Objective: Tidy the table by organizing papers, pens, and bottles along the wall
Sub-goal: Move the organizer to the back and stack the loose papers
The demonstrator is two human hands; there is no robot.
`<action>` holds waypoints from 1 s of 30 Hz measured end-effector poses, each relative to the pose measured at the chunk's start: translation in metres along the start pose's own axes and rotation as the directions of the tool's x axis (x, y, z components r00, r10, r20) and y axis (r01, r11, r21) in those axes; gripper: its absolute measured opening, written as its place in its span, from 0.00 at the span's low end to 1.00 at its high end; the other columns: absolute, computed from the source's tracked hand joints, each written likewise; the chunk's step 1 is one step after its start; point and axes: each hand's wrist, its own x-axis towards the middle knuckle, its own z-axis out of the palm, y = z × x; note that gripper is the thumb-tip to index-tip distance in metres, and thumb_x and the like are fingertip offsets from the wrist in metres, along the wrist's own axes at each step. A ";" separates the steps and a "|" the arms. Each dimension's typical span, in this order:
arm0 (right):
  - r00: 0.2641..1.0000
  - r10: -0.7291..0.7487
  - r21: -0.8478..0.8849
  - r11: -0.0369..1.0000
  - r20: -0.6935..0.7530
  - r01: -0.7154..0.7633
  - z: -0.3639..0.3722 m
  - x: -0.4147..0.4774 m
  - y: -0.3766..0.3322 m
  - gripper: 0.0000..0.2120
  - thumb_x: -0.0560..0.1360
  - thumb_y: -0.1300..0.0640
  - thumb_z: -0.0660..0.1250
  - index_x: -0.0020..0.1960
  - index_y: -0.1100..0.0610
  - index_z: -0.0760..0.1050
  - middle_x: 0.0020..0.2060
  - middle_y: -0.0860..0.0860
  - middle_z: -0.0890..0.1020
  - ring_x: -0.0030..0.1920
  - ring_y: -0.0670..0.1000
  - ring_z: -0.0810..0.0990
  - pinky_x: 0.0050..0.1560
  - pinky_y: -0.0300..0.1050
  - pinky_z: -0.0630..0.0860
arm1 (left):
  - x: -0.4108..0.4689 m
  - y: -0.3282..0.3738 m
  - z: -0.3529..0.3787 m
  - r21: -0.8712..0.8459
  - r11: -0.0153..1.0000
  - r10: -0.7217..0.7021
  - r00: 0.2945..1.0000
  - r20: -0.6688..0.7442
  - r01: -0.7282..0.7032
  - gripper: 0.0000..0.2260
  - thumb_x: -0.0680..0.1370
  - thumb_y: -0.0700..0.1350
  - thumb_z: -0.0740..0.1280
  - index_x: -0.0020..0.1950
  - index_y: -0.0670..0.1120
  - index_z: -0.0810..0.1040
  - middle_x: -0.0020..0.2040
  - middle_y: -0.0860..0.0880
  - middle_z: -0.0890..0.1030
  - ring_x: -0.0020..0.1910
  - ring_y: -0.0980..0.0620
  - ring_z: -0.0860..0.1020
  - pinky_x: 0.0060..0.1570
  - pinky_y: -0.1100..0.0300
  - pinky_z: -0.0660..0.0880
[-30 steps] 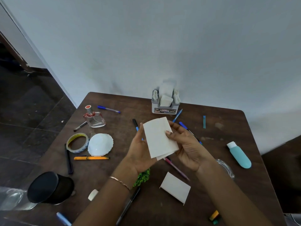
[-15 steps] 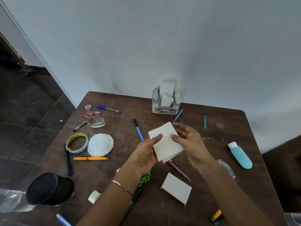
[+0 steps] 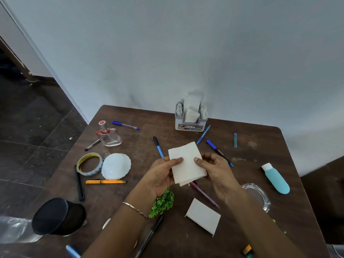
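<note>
Above the middle of the brown table (image 3: 260, 151), my left hand (image 3: 160, 175) and my right hand (image 3: 216, 172) pinch a folded white paper (image 3: 186, 164) by its two side edges, thumbs on top. A second folded paper (image 3: 202, 216) lies on the table near me. Several pens lie scattered: a blue and black one (image 3: 157, 148), blue ones (image 3: 125, 125) (image 3: 203, 134) (image 3: 219, 152), an orange one (image 3: 105, 181), a black one (image 3: 79, 183) and a pink one (image 3: 203, 194). A teal bottle (image 3: 276, 178) lies at the right, and a glass perfume bottle (image 3: 108, 135) stands at the left.
A grey holder (image 3: 190, 125) with folded papers stands against the wall. A tape roll (image 3: 89, 163), a white scalloped dish (image 3: 116, 166), a black-lidded jar (image 3: 57, 216), a green sprig (image 3: 163, 202) and a glass ashtray (image 3: 258, 196) lie around my arms.
The paper has come down from an upright, raised position to lower and flatter over the table. Both hands have shifted their hold to its side edges.
</note>
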 end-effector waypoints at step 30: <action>0.866 -0.485 -0.644 0.625 0.122 0.440 0.011 0.035 0.019 0.15 0.74 0.58 0.69 0.58 0.46 0.72 0.50 0.41 0.81 0.49 0.39 0.79 0.49 0.35 0.77 | 0.039 -0.007 0.019 -0.031 0.993 0.108 0.988 -0.107 -0.112 0.07 0.79 0.36 0.60 0.56 0.41 0.75 0.49 0.41 0.83 0.47 0.45 0.82 0.48 0.51 0.79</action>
